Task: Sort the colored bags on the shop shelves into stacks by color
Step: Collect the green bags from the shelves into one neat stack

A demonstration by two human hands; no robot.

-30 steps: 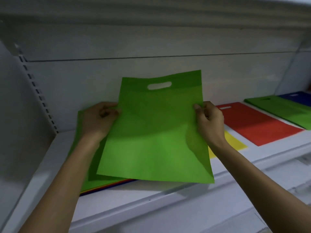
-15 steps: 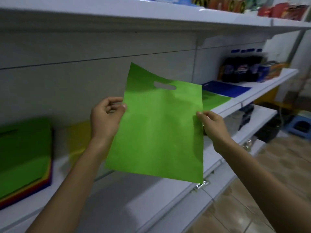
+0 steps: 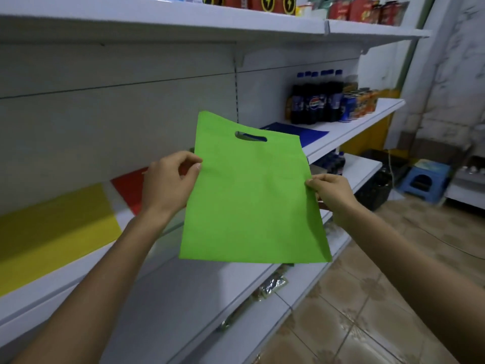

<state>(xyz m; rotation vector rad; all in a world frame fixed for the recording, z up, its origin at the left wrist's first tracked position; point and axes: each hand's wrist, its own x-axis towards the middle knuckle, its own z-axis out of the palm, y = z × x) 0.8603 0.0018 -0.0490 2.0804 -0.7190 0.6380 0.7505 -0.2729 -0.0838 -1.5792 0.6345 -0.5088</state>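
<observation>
Where the green bag (image 3: pixel 252 200) is: held upright in the air just in front of the middle shelf (image 3: pixel 343 128), touching no part of it.
Left hand (image 3: pixel 168 185): thumb and fingers pinch the bag's left edge about halfway up.
Right hand (image 3: pixel 333 195): thumb and forefinger pinch the right edge at a slightly lower height, with the other fingers curled behind the sheet.
Long axis: runs upright with the handle cutout (image 3: pixel 250 136) at the top. The top left corner stands higher than the right.
Deciding relation: the middle shelf lies beyond and below both hands. I judge the bag has to tip forward and down, cutout end first, to land flat. The left hand is the nearer one to the shelf, and the right hand stands out on the aisle side.
Green pile: none shows on the middle shelf. Whether one lies hidden behind the held sheet, I cannot tell.
Other bags: a yellow bag (image 3: pixel 52 224) lies flat at the shelf's left end, with a red bag (image 3: pixel 131 185) just right of it. A blue bag (image 3: pixel 296 132) lies farther right, near dark bottles (image 3: pixel 315 101).
Material: thin, matte, non-woven fabric in a flat rectangle, with soft creases near the right pinch. It looks limp, so it would likely fold if one hand let go.
</observation>
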